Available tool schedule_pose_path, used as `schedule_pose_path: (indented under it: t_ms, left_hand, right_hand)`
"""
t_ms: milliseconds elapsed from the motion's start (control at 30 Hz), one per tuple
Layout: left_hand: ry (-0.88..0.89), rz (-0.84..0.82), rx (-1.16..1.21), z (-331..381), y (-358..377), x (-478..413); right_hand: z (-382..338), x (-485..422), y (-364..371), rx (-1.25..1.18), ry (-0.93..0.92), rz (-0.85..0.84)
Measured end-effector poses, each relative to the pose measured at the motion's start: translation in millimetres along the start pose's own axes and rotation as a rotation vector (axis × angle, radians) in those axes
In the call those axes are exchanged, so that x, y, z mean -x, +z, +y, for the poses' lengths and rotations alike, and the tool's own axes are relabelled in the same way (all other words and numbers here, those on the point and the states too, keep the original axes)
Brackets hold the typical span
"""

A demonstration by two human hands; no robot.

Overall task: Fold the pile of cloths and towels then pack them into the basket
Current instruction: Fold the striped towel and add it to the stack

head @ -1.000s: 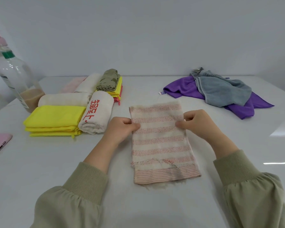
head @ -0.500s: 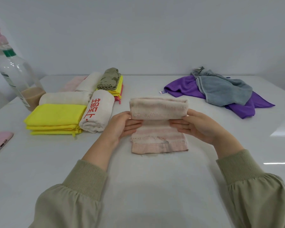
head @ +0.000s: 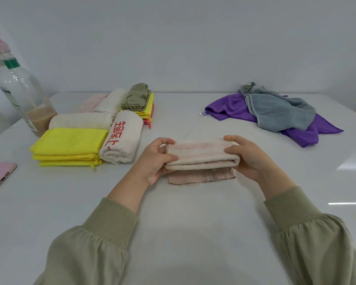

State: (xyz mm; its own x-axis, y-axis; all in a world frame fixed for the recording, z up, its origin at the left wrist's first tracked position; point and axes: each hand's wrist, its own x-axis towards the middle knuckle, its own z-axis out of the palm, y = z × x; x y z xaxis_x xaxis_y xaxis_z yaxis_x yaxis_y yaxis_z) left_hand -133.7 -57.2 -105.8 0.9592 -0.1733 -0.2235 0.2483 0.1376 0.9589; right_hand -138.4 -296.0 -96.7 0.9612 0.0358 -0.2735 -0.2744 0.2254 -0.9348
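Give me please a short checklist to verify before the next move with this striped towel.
1. Left hand and right hand each grip one end of the striped towel: ok.
2. Edges aligned: not ok, the hem sticks out under the fold.
3. Bare table in front of the lettered towel for putting it down: ok.
4. Basket location: cannot tell, none in view.
5. Pile finished: not ok, purple cloth and grey towel lie unfolded.

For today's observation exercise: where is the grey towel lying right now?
In the head view, the grey towel lies crumpled at the far right of the table, on top of the purple cloth.
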Motion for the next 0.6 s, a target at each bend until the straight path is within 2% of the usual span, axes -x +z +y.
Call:
schedule_pose_path:
  t_ms: [100, 267, 333, 433, 467, 533, 567, 600]
  left_hand:
    - [0.023, -0.035, -0.108, -1.1, 2.4, 1.7]
    - [0.06, -0.021, -0.448, -2.5, 2.8, 2.3]
    - [0.105, 0.042, -0.629, 2.1, 3.6, 7.5]
    - [0.348, 0.377, -1.195, -1.2, 4.7, 6.7]
    - [0.504, 0.464, -1.263, -3.6, 8.9, 5.6]
    - [0.768, 0.409, -1.262, -8.9, 20.2, 3.0]
    - [0.821, 0.328, -1.32, -13.2, 27.2, 0.0]
    - [0.759, 0.219, -1.423, -15.8, 34.9, -0.4]
  right_hand:
    - [1.8, 0.2, -1.9, 0.265, -0.042, 0.071]
    - [8.9, -2.4, 1.0, 0.646, -0.173, 0.172]
    - [10.9, -2.6, 0.4, 0.739, -0.208, 0.174]
    - [13.1, -2.9, 0.6, 0.818, -0.231, 0.172]
    - [13.5, -3.0, 1.7, 0.829, -0.237, 0.172]
    - [16.3, -2.7, 6.3, 0.837, -0.245, 0.165]
    - [17.6, -2.1, 8.7, 0.83, -0.25, 0.16]
    - [19.2, -1.4, 10.8, 0.825, -0.254, 0.148]
